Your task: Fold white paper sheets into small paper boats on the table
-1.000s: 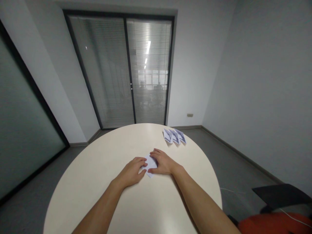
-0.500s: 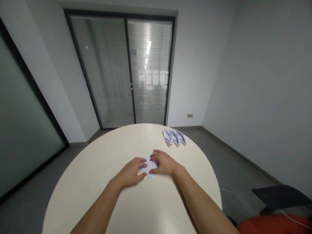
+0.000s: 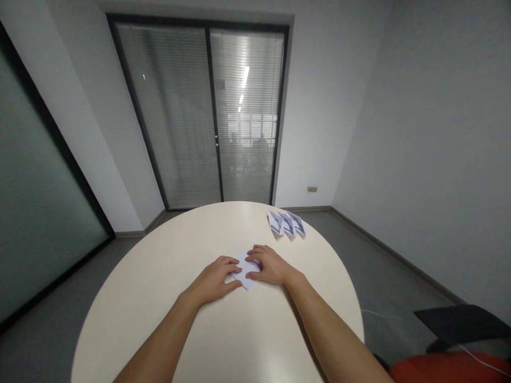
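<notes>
A small white folded paper (image 3: 246, 273) lies on the round cream table (image 3: 167, 266) in front of me. My left hand (image 3: 215, 279) rests on the paper's left edge, fingers curled and pressing down on it. My right hand (image 3: 268, 264) lies over the paper's right side, with thumb and fingertips pinching its fold. Most of the paper is hidden under the two hands.
Three folded paper pieces (image 3: 286, 223) with dark markings lie in a row near the table's far right edge. A sliding glass door (image 3: 207, 117) with blinds stands beyond the table. A dark chair (image 3: 459, 324) and something red (image 3: 451, 368) sit at the lower right.
Both hands stayed on the paper. The right fingers shifted slightly left across it, and the paper turned a little beneath them.
</notes>
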Tool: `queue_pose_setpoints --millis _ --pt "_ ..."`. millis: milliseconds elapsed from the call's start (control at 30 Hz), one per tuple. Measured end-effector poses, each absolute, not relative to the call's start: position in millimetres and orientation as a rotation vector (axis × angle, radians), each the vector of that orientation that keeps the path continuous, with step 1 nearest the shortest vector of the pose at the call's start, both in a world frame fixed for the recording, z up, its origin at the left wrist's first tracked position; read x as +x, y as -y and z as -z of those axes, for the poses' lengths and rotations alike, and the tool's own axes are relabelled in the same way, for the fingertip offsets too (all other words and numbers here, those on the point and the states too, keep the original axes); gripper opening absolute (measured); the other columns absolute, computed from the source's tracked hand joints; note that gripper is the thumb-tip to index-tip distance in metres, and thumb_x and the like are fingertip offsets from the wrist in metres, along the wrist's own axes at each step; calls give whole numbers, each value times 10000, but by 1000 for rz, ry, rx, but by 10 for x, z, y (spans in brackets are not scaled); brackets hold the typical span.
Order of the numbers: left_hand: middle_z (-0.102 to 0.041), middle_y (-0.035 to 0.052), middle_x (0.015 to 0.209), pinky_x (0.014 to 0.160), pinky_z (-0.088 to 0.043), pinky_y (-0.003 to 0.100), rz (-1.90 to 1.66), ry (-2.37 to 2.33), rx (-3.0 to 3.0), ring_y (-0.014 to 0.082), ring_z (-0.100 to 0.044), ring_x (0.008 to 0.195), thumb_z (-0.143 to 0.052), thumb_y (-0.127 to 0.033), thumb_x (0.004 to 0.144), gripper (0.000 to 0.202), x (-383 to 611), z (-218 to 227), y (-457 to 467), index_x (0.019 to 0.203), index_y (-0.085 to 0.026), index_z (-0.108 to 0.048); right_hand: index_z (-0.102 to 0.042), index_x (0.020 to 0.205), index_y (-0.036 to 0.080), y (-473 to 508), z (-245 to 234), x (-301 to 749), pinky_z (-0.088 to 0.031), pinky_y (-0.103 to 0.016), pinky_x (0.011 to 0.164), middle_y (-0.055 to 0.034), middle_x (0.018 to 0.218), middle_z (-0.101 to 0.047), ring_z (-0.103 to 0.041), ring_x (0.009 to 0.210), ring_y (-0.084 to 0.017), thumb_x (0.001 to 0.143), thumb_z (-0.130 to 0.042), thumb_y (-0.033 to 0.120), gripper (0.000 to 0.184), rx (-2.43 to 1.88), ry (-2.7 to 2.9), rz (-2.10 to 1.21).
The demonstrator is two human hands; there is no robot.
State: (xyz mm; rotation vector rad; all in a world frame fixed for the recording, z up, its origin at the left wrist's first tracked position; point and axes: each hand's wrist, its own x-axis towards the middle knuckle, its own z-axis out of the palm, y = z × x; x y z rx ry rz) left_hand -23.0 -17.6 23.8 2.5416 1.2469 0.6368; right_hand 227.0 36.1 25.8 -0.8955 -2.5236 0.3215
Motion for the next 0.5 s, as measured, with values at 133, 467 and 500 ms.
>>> queue_pose_setpoints --millis 133,467,500 --pt "-650 61 1315 1087 -452 358 -636 -1264 2540 223 -568 1246 -638 -473 921 337 -229 -262 182 1174 -265 -719 -699 1260 232 -333 -266 2252 -344 -553 1122 -132 1358 -642 -516 1320 -364 754 -783 578 618 -948 2528 -344" --pt "-673 64 1277 1047 -464 371 -620 -1366 2573 245 -589 1200 -670 -427 895 340 -221 -305 183 1183 -253 -718 -633 1334 199 -312 -284 2217 -345 -497 1124 -162 1384 -593 -499 1310 -343 669 -834 614 810 -906 2503 -380" --pt "-671 68 1281 1046 -463 374 -622 -1376 2577 248 -587 1201 -667 -433 898 342 -223 -299 181 1181 -248 -719 -618 1342 189 -309 -285 2217 -369 -479 1101 -162 1353 -603 -520 1270 -330 664 -840 607 827 -896 2488 -379"
